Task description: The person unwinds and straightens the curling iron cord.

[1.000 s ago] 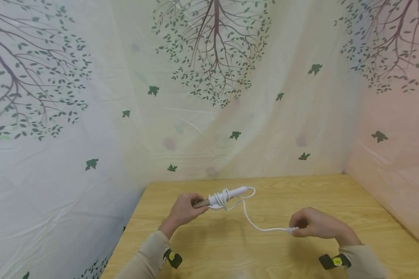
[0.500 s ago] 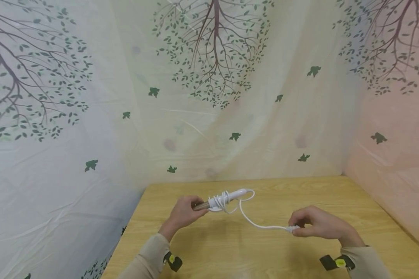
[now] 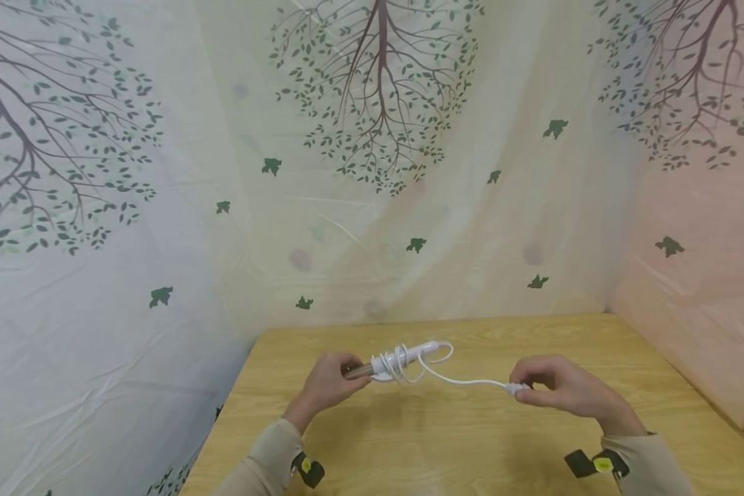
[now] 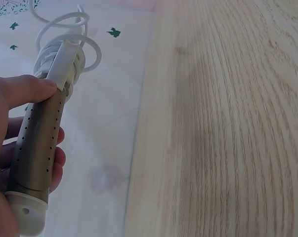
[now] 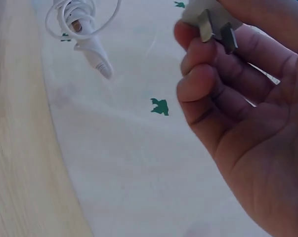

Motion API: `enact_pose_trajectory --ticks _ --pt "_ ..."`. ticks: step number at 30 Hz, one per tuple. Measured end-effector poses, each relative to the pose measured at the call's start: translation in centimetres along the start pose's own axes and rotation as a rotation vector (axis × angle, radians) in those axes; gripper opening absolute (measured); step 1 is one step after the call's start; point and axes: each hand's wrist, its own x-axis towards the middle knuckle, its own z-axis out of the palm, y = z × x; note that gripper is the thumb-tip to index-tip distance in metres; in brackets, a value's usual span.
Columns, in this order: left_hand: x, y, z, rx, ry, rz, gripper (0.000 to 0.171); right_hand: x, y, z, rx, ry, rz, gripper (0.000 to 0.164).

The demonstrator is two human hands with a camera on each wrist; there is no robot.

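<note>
My left hand [image 3: 327,381] grips the barrel of a curling iron [image 4: 37,138], its thumb on the white clamp lever. The barrel is bronze-coloured with rows of small holes and a white tip. Several loops of white cord [image 3: 465,381] are wound about the white handle [image 3: 423,348], which points away to the right above the table. From the loops the cord runs across to a white plug [image 5: 218,17] with two flat metal prongs. Thumb and fingers of my right hand [image 3: 567,389] pinch this plug, prongs toward the palm.
Beneath both hands lies a wood-grain table [image 3: 434,448]. A pale cloth backdrop [image 3: 359,269] printed with trees and green birds hangs behind it and at both sides. Each wrist wears a black strap [image 3: 310,470] with a yellow mark.
My right hand has lifted the plug slightly, so the free length of cord hangs flatter with less sag. The left hand and curling iron have barely moved.
</note>
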Motion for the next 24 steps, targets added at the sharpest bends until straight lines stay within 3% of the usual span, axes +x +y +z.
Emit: enact_pose_trajectory --ticks 7,16,24 --pt "-0.1 -0.1 0.2 0.007 -0.006 -0.005 0.024 0.6 -0.5 -0.3 -0.081 0.138 0.006 0.033" --pt "-0.4 0.2 0.5 0.001 -0.013 0.013 0.026 2.0 -1.3 -0.7 -0.117 0.207 -0.062 0.034" --pt "-0.7 0.4 0.8 0.012 -0.041 -0.004 0.026 2.6 -1.8 -0.9 -0.205 0.302 -0.018 0.027"
